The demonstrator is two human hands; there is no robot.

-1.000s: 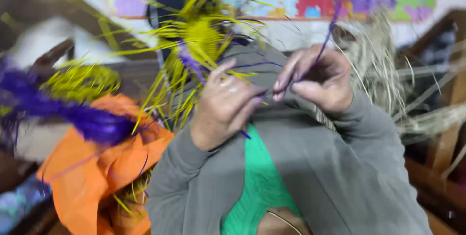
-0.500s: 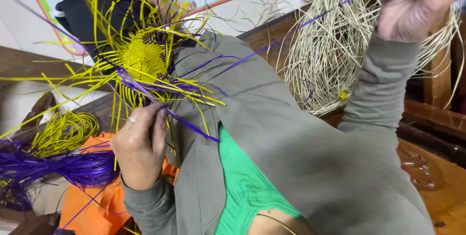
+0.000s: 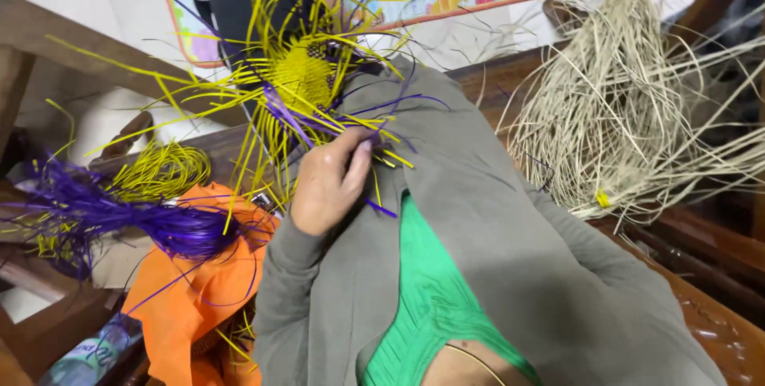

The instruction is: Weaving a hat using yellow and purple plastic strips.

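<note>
My left hand [image 3: 331, 183] is closed on the lower edge of a small woven disc of yellow strips [image 3: 305, 77], pinching yellow and purple strands. Loose yellow strips fan out from the disc in every direction, and a few purple strips [image 3: 382, 105] run through it and curl over my grey sleeve [image 3: 478, 219]. The disc rests against my raised knee, with a black object [image 3: 235, 3] behind it. My right hand is out of the picture.
A bundle of purple strips [image 3: 159, 227] and a coil of yellow strips [image 3: 159, 171] lie on an orange cloth [image 3: 199, 290] at the left. A big bunch of pale straw [image 3: 629, 115] hangs over the wooden bench [image 3: 701, 266] at the right. A plastic bottle [image 3: 88, 354] lies at bottom left.
My right hand, raised high at the right and pulling a purple strand, has left the view. My left hand has shifted up on the woven disc. The camera has swung.
</note>
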